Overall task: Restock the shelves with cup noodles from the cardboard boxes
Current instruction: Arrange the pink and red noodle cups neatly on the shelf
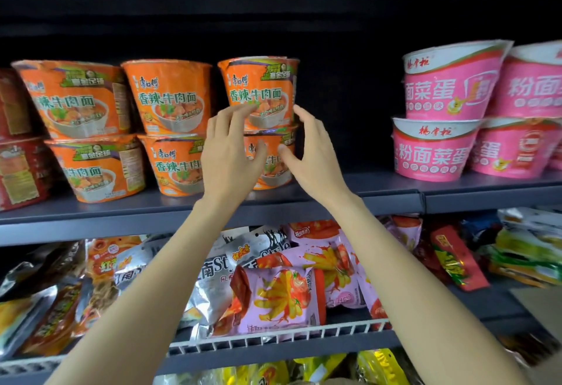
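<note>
On the grey shelf (380, 185), orange cup noodle bowls stand stacked two high in three columns. The rightmost stack has an upper bowl (261, 89) on a lower bowl (273, 159). My left hand (229, 153) and my right hand (313, 153) are raised in front of this stack, one at each side, fingers spread and loosely bent. Neither hand grips a bowl; the fingertips are at or just off the bowls' fronts. The lower bowl is partly hidden behind both hands.
Pink noodle bowls (438, 147) are stacked at the right of the same shelf, with a dark gap between them and the orange stack. Red bowls (18, 168) stand at the far left. Snack bags (279, 296) fill the wire-fronted shelf below.
</note>
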